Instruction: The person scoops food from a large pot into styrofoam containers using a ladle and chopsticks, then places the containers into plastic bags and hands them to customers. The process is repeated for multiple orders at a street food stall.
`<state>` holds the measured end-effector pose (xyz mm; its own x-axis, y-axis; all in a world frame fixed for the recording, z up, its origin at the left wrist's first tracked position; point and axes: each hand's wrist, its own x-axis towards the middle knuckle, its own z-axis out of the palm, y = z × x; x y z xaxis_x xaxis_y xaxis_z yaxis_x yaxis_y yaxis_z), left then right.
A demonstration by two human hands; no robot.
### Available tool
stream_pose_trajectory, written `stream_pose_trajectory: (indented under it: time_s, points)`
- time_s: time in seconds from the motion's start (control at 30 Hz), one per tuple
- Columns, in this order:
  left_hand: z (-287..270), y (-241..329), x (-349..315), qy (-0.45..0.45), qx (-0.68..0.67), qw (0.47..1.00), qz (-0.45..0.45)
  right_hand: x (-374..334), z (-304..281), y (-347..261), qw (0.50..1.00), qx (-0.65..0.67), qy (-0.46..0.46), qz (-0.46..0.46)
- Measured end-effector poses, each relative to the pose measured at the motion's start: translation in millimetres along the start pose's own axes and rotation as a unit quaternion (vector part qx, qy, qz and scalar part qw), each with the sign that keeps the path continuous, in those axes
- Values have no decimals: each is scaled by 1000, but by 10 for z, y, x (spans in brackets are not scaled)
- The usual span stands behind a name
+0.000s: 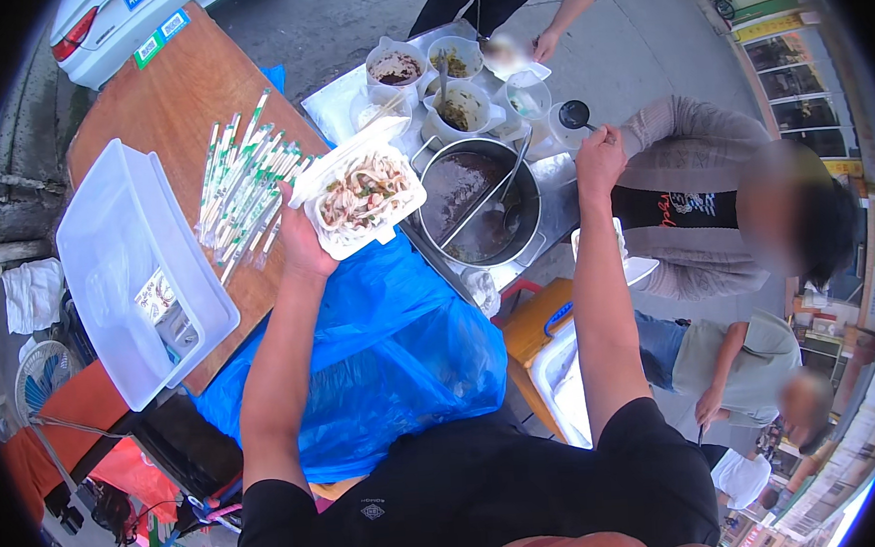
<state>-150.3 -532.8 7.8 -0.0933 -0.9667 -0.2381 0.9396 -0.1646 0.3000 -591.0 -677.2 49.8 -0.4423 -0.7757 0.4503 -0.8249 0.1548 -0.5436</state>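
The left hand [300,244] is closed under and around the near edge of a white foam box [368,200], lid hinged open, filled with pale noodles and shredded toppings; it holds the box level in the air just beside the big steel pot [473,206]. The right hand [599,158] is clamped on the handle of a small black ladle [575,115], its bowl raised over the far corner of the steel counter [562,181], near the tubs of sauce and pickles [446,87].

To dress the noodles well, it seems best to keep the box flat and close to the tubs, so that the ladle travels a short way and drips fall on the counter (not on the blue plastic sheet [382,352] below). A modest scoop, tipped slowly over the middle of the noodles, would keep the thin foam from sagging.

Left of the box lie wrapped chopsticks [242,185] on a wooden board [156,100], beside a clear plastic bin [126,262]. Across the counter another person's hands work with a utensil over a bowl, and a person in a grey cardigan [692,168] stands close to the right arm.
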Motion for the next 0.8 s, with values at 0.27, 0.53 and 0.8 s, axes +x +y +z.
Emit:
stream_pose_trajectory:
  time_s: [0.27,0.53,0.8]
  points:
    - [-21,-60,73,24,-19,1000,-4,620,1199,977,955,-219,-199,-32]
    - [-66,6,35,36,-10,999,-8,724,1491,864,967,-161,-197,11]
    - [-29,-64,78,5,-38,998,-41,723,1386,1259,965,-187,-163,85]
